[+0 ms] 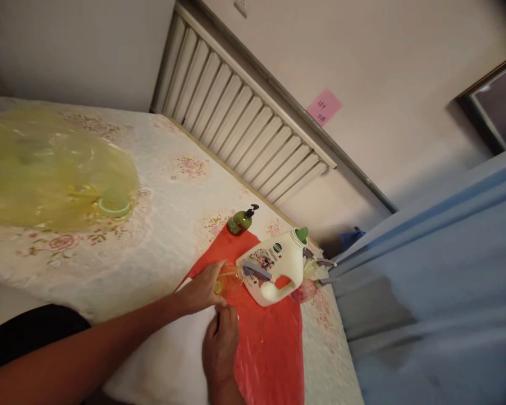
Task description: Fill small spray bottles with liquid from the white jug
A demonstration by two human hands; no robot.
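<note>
My left hand (199,289) is wrapped around a small clear pump bottle (228,279) with a grey pump head, which points to the right. The bottle looks orange over the red plastic sheet (270,349) below it. Close beneath, my right hand (221,340) is closed, its fingers curled by the bottle's base; what they hold is hidden. A white cloth-like thing (177,354) lies under my wrists. Just beyond the pump head stands a white detergent jug (284,253) with a flowered label and a green spout.
Behind the sheet is a green pump bottle (239,223). More clear bottles with grey tops (306,289) stand right of the jug. A yellow plastic bag (54,169) fills the table's left. A radiator (240,107) lines the wall; a blue curtain (442,281) hangs at right.
</note>
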